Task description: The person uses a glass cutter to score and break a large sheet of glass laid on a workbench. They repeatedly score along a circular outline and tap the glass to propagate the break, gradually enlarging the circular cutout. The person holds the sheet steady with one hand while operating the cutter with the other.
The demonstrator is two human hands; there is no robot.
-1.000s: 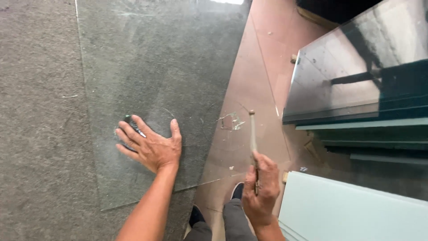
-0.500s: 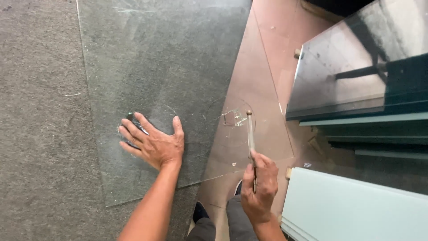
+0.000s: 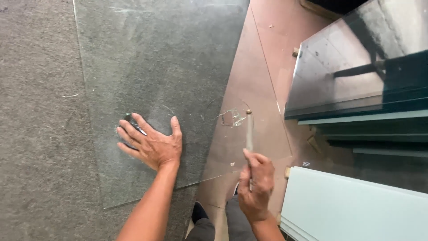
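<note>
A glass sheet (image 3: 151, 67) lies flat on a carpeted table (image 3: 35, 134), its right part jutting out past the table's edge over the floor (image 3: 263, 80). The left hand (image 3: 151, 143) rests flat on the sheet near its close edge, fingers over a small dark object (image 3: 132, 121). To the right of that hand, beyond the table's edge, the right hand (image 3: 255, 187) holds a slim tool (image 3: 249, 131) pointing away, its tip just beside a chipped spot (image 3: 232, 117) in the glass. Farther right, stacked glass panes (image 3: 356, 76) stand behind a pale slab (image 3: 352, 209). A shoe (image 3: 199, 213) is below, between the two arms.
</note>
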